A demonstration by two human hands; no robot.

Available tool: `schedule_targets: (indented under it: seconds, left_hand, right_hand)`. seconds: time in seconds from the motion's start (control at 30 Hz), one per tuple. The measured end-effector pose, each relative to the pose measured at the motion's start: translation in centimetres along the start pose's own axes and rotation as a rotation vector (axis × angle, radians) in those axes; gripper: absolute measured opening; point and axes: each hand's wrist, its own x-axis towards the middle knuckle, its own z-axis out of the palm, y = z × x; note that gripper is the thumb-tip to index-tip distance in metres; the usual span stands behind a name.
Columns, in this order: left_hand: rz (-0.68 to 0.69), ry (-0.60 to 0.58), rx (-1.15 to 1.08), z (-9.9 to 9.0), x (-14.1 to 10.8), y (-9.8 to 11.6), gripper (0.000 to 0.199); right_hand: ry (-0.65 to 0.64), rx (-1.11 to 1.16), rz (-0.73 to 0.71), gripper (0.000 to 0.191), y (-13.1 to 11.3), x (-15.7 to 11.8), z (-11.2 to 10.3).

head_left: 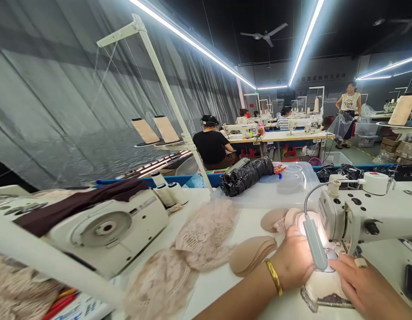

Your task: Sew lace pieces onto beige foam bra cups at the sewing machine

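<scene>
My left hand (294,255), with a gold bangle at the wrist, is closed at the sewing machine's (362,213) needle area. Its fingers curl against a pale pink bra cup (306,221); the lamp hides their tips. My right hand (362,280), wearing a ring, lies with fingers stretched out on the machine bed (326,286), fingertips beside the presser foot. A grey gooseneck lamp (315,244) shines between both hands. Left of my left hand lies a stack of beige foam cups (250,255), with more cups (274,220) behind it. Pinkish lace pieces (206,235) spread further left.
On the left stand another white machine (109,231) with dark cloth (82,204) over it and a slanted thread stand (169,93). A black plastic bundle (247,175) lies on a clear bin (292,178) ahead. A phone (411,282) is at right. Other people work at machines beyond.
</scene>
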Motion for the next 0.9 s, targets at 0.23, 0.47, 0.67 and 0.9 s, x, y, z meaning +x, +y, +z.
schedule_targets:
  seconds: [0.23,0.47,0.67,0.9]
  left_hand:
    - [-0.476,0.069,0.032,0.2,-0.9,-2.4,0.032]
    - [-0.387,-0.172,0.073,0.2,-2.5,-0.7,0.019]
    - [0.057,0.053,-0.068,0.2,-0.3,2.0,0.008]
    - [-0.137,0.162,-0.106,1.9,0.2,2.8,0.020]
  right_hand:
    - [0.066,-0.168,-0.090,0.044,-0.1,-0.1,-0.2]
    - [0.142,-0.196,-0.107,0.042,0.2,-0.4,0.5]
    - [0.083,-0.037,-0.018,0.038,-0.6,0.2,-0.8]
    - [0.094,0.004,-0.002,0.035,-0.7,0.2,-1.0]
